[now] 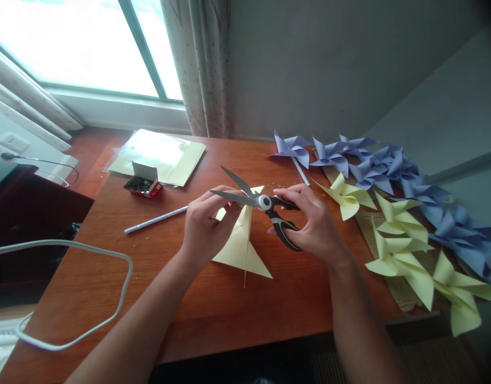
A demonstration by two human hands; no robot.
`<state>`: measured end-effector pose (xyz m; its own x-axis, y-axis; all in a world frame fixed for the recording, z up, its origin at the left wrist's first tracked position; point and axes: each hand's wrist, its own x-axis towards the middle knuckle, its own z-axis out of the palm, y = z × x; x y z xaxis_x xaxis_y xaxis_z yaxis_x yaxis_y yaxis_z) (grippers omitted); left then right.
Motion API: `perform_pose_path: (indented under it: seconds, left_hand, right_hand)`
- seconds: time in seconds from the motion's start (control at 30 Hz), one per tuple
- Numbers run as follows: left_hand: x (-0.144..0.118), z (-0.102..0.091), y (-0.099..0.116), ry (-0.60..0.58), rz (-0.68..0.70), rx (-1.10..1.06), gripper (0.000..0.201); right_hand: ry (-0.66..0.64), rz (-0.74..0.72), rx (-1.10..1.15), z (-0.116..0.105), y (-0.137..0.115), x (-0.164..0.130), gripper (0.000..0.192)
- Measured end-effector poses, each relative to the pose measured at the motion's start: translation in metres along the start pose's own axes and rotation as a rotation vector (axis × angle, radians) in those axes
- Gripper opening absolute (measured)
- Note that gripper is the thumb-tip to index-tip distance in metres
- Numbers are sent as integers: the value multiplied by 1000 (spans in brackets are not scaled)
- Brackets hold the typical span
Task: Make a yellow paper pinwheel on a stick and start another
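Yellow paper (241,242), folded into a triangle, is pinched by the left hand (205,226) above the wooden counter (213,304), while the right hand (315,221) is closed through the handles of the scissors (265,205), blades parted over the fold's upper edge. By my reading the sheet is folded but barely cut, and no cut line shows clearly. Beyond lie a white stick (155,220) and an open box of pins (144,182). To the right, finished yellow pinwheels (401,250) and blue pinwheels (389,168) lie in rows, with spare yellow sheets (159,156) near the window.
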<state>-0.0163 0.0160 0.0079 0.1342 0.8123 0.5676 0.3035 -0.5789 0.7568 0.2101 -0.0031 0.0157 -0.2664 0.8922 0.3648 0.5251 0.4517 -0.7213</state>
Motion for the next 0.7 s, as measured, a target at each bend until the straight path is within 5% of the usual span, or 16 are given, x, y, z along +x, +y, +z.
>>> perform_pose_path:
  seconds: [0.7]
  left_hand:
    - [1, 0, 0, -11, -24, 39, 19]
  right_hand:
    - [9, -32, -72, -3, 2, -1, 59]
